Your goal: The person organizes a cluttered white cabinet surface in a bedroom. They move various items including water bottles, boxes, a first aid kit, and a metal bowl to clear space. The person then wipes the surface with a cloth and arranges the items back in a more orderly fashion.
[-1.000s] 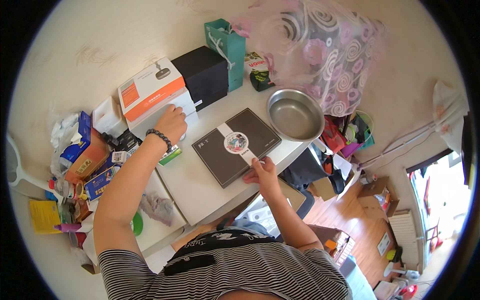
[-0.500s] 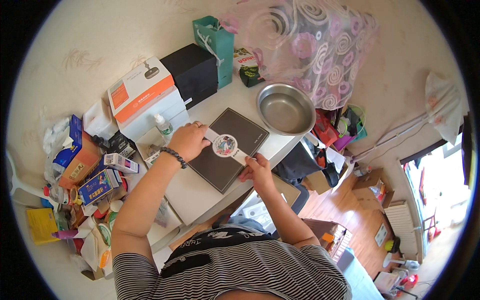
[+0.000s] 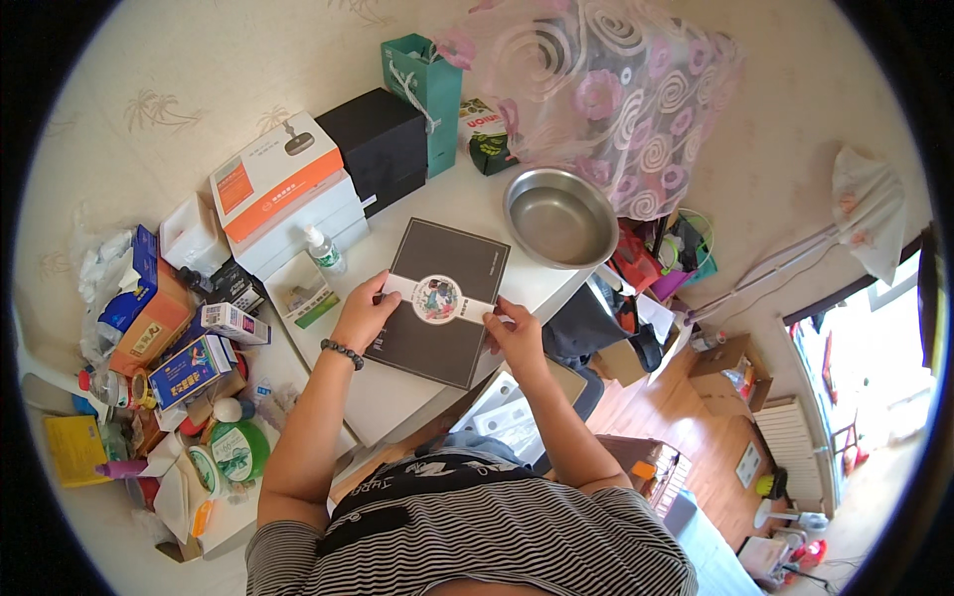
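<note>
A flat dark grey-brown box (image 3: 459,256) lies in front of me on the white table, or just above it; I cannot tell which. Round its middle runs a white paper band (image 3: 472,308) with a round floral emblem. My left hand (image 3: 366,313) grips the box's left edge by the end of the band, thumb on top. At the opposite edge, my right hand (image 3: 515,336) pinches the box beside the band's other end, with some fingers hidden beneath. A beaded bracelet (image 3: 343,354) is on my left wrist.
Beyond the box stands a steel basin (image 3: 561,219). A small spray bottle (image 3: 324,248), an orange-and-white box (image 3: 273,179), a black box (image 3: 373,149) and a green paper bag (image 3: 425,99) line the back. Clutter with a green-labelled bottle (image 3: 238,452) fills the left. The table's front edge (image 3: 427,409) runs close to me.
The box has turned clockwise, so its sides run straighter to me. My left hand has shifted back from the band to the left edge. My right hand still grips the right edge.
</note>
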The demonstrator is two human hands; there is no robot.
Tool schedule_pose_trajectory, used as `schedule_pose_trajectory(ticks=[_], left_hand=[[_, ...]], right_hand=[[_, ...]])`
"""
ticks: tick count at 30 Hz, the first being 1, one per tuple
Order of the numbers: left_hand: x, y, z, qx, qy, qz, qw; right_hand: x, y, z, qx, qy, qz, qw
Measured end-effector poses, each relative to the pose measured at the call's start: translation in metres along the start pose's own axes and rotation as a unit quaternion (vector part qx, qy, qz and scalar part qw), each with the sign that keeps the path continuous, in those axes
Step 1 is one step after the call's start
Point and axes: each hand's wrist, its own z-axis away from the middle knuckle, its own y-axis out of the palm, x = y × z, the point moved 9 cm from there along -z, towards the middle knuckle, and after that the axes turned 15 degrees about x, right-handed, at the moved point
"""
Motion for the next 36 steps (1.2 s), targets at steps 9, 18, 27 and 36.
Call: schedule_pose_trajectory(ticks=[9,18,27,36], left_hand=[[0.015,-0.015,0.004,-0.038,0.02,-0.035,0.998],[0.006,-0.01,0.01,-0.029,0.027,0.067,0.997],[-0.003,-0.006,0.018,0.014,-0.009,0.178,0.984],[-0.016,-0.005,0.022,0.01,0.036,0.267,0.963]], right_hand=[[0.001,0.002,0.001,-0.018,-0.037,0.02,0.999],[0.005,-0.002,0.002,-0.018,-0.049,0.037,0.998],[0.01,0.002,0.004,0.024,-0.031,-0.088,0.995],[0.031,0.021,0.011,0.077,-0.015,-0.17,0.982]])
